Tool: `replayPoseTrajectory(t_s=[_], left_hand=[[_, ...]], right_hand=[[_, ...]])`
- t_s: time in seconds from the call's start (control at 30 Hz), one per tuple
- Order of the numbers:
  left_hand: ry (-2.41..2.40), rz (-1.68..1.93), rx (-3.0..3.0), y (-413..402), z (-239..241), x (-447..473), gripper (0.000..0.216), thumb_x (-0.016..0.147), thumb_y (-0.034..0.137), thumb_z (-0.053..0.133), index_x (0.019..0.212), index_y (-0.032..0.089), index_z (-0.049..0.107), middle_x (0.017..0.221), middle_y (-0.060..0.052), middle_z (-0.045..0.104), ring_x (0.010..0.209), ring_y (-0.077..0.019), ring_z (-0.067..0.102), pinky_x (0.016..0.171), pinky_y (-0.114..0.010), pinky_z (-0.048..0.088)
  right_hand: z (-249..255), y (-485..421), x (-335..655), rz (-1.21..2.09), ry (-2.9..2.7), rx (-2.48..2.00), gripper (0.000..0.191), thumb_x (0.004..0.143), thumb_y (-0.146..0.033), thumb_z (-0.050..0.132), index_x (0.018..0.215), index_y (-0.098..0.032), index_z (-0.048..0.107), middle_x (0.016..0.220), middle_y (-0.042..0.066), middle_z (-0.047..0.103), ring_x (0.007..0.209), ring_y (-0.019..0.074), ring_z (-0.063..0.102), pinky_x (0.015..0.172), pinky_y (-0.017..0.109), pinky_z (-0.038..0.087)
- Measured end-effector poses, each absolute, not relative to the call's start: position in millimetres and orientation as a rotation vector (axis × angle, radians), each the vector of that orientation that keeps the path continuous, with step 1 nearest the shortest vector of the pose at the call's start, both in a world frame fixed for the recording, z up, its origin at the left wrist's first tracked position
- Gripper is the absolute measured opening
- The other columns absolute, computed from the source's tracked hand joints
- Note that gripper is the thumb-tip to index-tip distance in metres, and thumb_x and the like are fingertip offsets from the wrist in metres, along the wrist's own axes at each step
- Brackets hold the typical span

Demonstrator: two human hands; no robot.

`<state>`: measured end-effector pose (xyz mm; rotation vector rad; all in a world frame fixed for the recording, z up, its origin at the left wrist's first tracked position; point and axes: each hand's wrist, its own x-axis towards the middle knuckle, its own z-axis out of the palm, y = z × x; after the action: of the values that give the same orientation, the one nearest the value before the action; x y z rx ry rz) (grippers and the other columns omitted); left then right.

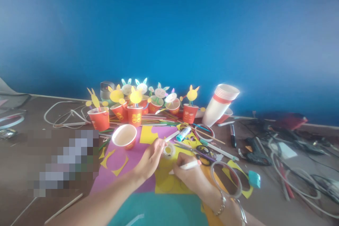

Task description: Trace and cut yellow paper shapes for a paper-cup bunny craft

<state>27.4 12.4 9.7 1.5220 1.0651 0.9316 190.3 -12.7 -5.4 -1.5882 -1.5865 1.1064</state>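
My left hand (153, 153) is closed at the fingertips on a short white stick-like piece (172, 136), perhaps a marker cap; its exact kind is blurred. Right beside those fingertips sits a small clear tape roll (168, 150). My right hand (185, 173) grips a white marker (191, 165) with a pinkish end, its tip pointing left over a yellow paper sheet (169, 186). Faint round outlines show on that sheet near the hand. Beneath it lie a purple sheet (141, 183) and a teal sheet (159, 210).
Several red paper cups (98, 119) with paper animal figures line the back. A white paper cup (124, 136) stands left, stacked cups (221, 104) right. Scissors (203, 153), a glue stick (183, 133), a glue gun (255, 152), a large ring (226, 179) and cables surround the paper.
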Motion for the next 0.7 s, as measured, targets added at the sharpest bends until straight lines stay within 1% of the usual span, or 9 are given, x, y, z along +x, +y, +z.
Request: replayPoseTrajectory(t_s=[0.17, 0.3, 0.5, 0.7], left_hand=[[1.083, 0.923, 1.540, 11.4, 8.5, 26.3, 0.036, 0.094, 0.046, 0.026, 0.095, 0.020, 0.051, 0.066, 0.005, 0.037, 0.063, -0.0132, 0.039, 0.061, -0.025, 0.034], [1.083, 0.930, 1.533, 12.0, 8.1, 26.5, 0.036, 0.094, 0.046, 0.026, 0.097, 0.020, 0.052, 0.066, 0.005, 0.037, 0.063, -0.0131, 0.039, 0.061, -0.025, 0.034], [1.078, 0.926, 1.531, 12.2, 7.9, 27.1, 0.035, 0.094, 0.046, 0.027, 0.093, 0.020, 0.050, 0.066, 0.005, 0.037, 0.063, -0.0129, 0.039, 0.061, -0.025, 0.034], [1.067, 0.931, 1.531, 12.9, 7.9, 27.9, 0.032, 0.094, 0.046, 0.026, 0.087, 0.021, 0.046, 0.066, 0.005, 0.035, 0.063, -0.0126, 0.038, 0.060, -0.024, 0.033]], right_hand=[[-6.9, -12.3, 190.1, 1.023, -1.656, -1.625, 0.016, 0.064, -0.017, 0.051, 0.054, -0.021, 0.039, 0.044, -0.007, 0.040, 0.039, 0.0073, 0.034, 0.036, 0.019, 0.023], [-9.2, -12.5, 190.5, 1.010, -1.664, -1.650, 0.016, 0.063, -0.017, 0.053, 0.054, -0.020, 0.040, 0.045, -0.006, 0.039, 0.041, 0.0075, 0.034, 0.036, 0.018, 0.023], [-5.2, -13.5, 189.7, 1.033, -1.664, -1.639, 0.017, 0.065, -0.020, 0.053, 0.055, -0.020, 0.039, 0.046, -0.007, 0.038, 0.041, 0.0073, 0.033, 0.037, 0.019, 0.023], [-1.5, -13.9, 188.2, 1.071, -1.647, -1.632, 0.016, 0.063, -0.018, 0.053, 0.055, -0.020, 0.039, 0.046, -0.007, 0.038, 0.041, 0.0069, 0.032, 0.037, 0.019, 0.022]])
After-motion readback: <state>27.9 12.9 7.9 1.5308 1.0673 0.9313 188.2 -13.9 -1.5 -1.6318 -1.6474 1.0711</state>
